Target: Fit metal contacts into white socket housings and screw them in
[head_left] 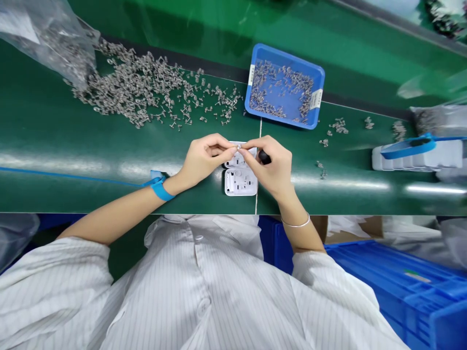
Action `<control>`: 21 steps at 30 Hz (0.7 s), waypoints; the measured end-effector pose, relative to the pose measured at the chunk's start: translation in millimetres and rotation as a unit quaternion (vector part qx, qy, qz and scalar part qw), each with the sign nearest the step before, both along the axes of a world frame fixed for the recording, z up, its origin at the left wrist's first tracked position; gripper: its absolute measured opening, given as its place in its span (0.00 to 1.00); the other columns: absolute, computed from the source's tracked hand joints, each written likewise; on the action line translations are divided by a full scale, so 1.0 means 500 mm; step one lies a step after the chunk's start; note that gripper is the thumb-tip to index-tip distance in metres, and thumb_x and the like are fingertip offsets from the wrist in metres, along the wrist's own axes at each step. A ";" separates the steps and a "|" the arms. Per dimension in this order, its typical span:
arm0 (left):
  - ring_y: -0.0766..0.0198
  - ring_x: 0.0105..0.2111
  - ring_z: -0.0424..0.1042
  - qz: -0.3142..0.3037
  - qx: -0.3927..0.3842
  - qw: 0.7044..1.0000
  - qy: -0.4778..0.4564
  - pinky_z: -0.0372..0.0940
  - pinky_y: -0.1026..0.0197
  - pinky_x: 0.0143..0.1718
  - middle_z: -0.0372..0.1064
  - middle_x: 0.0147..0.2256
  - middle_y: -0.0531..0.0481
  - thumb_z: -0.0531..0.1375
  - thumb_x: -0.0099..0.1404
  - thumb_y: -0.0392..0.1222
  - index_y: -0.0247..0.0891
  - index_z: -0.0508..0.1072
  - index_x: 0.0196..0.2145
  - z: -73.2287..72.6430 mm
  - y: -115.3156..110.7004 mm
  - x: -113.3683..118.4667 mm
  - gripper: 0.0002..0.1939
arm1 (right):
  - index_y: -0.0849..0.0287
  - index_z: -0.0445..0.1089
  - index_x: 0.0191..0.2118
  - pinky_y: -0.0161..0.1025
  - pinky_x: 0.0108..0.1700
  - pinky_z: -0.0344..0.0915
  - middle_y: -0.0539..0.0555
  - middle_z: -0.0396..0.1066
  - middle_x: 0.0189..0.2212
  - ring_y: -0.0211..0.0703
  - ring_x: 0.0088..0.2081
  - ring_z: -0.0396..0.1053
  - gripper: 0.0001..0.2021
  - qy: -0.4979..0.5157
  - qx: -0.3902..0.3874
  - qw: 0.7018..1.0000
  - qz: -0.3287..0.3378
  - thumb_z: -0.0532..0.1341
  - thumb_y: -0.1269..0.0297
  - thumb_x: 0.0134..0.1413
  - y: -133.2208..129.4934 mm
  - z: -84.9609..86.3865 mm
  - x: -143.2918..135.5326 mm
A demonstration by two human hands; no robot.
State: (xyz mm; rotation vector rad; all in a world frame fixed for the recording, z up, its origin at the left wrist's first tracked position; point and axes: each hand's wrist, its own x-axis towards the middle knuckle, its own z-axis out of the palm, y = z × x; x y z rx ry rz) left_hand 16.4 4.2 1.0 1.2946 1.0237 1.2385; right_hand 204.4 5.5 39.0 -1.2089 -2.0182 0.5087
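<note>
My left hand (pixel 207 158) and my right hand (pixel 272 163) meet fingertip to fingertip over two white plastic housings. Between the pinched thumbs and forefingers is a tiny metallic part (pixel 239 146), too small to make out fully. A dark, rounded tool end (pixel 264 157) shows in my right palm, under the curled fingers. The nearer housing (pixel 241 182) lies with its inner side up, showing small slots. Just beyond it, the farther housing (pixel 233 161) is partly hidden by my fingers. A blue strap is round my left wrist.
Loose metal springs (pixel 134 87) spread over the green table at the back left, beside a clear bag (pixel 54 43). A blue tray (pixel 284 119) of springs stands beyond my hands. Small spring clusters (pixel 339 126) and a row of white housings (pixel 419 155) lie to the right.
</note>
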 end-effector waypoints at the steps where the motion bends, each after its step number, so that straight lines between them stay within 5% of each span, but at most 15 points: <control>1: 0.63 0.34 0.77 0.000 0.009 1.000 0.010 0.74 0.61 0.37 0.76 0.34 0.48 0.67 0.64 0.50 0.36 0.77 0.33 0.003 0.001 -0.003 0.13 | 0.55 0.74 0.38 0.40 0.40 0.69 0.52 0.77 0.35 0.40 0.35 0.73 0.04 0.002 -0.004 1.000 0.005 0.63 0.62 0.64 0.003 0.002 -0.001; 4: 0.53 0.50 0.75 -0.016 0.074 0.989 0.125 0.72 0.51 0.52 0.75 0.48 0.43 0.65 0.67 0.52 0.39 0.78 0.41 0.014 0.009 -0.017 0.14 | 0.56 0.74 0.37 0.40 0.39 0.69 0.51 0.77 0.35 0.40 0.35 0.74 0.03 -0.008 -0.053 0.999 0.003 0.63 0.63 0.61 0.015 0.007 -0.004; 7: 0.43 0.71 0.49 -0.033 0.131 0.943 0.304 0.48 0.38 0.71 0.55 0.68 0.43 0.67 0.64 0.55 0.45 0.69 0.61 0.012 0.021 -0.033 0.30 | 0.56 0.74 0.36 0.39 0.40 0.68 0.50 0.77 0.33 0.41 0.35 0.74 0.03 -0.030 -0.123 0.992 -0.003 0.63 0.68 0.57 0.032 0.005 -0.008; 10: 0.40 0.74 0.36 -0.054 0.149 0.912 0.379 0.34 0.33 0.73 0.42 0.73 0.45 0.64 0.66 0.58 0.47 0.64 0.65 -0.010 0.029 -0.041 0.34 | 0.58 0.75 0.35 0.40 0.40 0.66 0.50 0.77 0.31 0.41 0.33 0.73 0.04 -0.071 -0.154 0.986 -0.002 0.63 0.70 0.55 0.047 -0.004 -0.015; 14: 0.39 0.74 0.38 -0.079 0.155 0.904 0.389 0.31 0.29 0.72 0.44 0.73 0.48 0.59 0.70 0.61 0.47 0.70 0.60 -0.035 0.030 -0.040 0.26 | 0.58 0.75 0.35 0.40 0.39 0.64 0.51 0.76 0.30 0.42 0.32 0.72 0.04 -0.119 -0.166 0.979 -0.002 0.62 0.70 0.55 0.057 -0.010 -0.024; 21: 0.38 0.74 0.37 -0.104 0.128 0.906 0.389 0.31 0.29 0.72 0.44 0.73 0.47 0.62 0.69 0.58 0.46 0.71 0.61 -0.030 0.035 -0.042 0.26 | 0.58 0.74 0.34 0.39 0.37 0.61 0.53 0.77 0.33 0.42 0.32 0.70 0.04 -0.178 -0.151 0.972 0.003 0.61 0.71 0.56 0.059 -0.007 -0.033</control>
